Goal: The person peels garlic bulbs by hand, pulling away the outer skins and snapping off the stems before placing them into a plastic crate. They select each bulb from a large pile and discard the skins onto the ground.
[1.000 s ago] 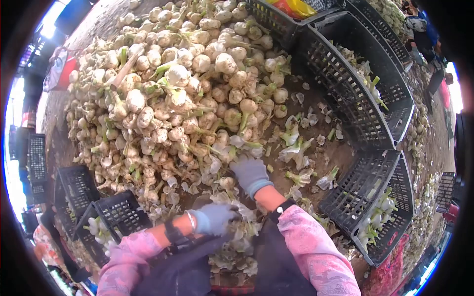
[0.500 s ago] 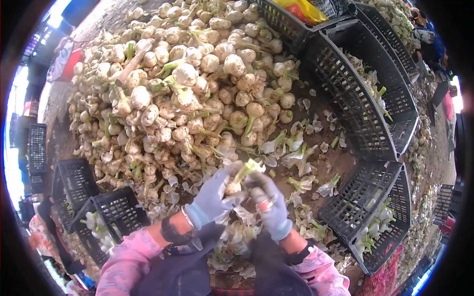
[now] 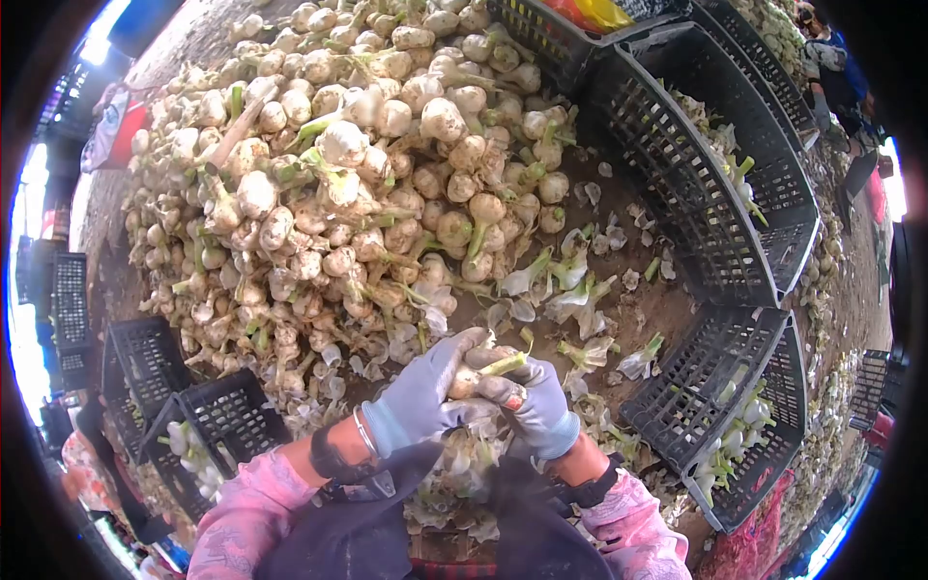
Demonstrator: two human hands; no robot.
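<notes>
Both hands wear grey gloves and meet low in the middle of the head view. My left hand (image 3: 421,387) is closed round a garlic bulb (image 3: 466,381), whose green-white stem points to the right. From the other side my right hand (image 3: 539,401) presses its thumb and fingers on the same bulb near the stem. A strip of reddish-orange shows on a right finger. Beyond the hands rises a large heap of garlic bulbs (image 3: 358,193) with stems and soil on them. Peeled skins (image 3: 464,483) lie below, between the legs.
Black plastic crates stand at the right: a tall one (image 3: 677,164) and a lower one (image 3: 710,387) holding garlic. Another crate (image 3: 232,411) is at the left. Loose leaves and skins (image 3: 580,300) litter the ground. A person (image 3: 836,68) is at the far right.
The bulb's stem has tipped from upward to pointing right. My right hand has turned and closed in on the bulb. The view has shifted slightly.
</notes>
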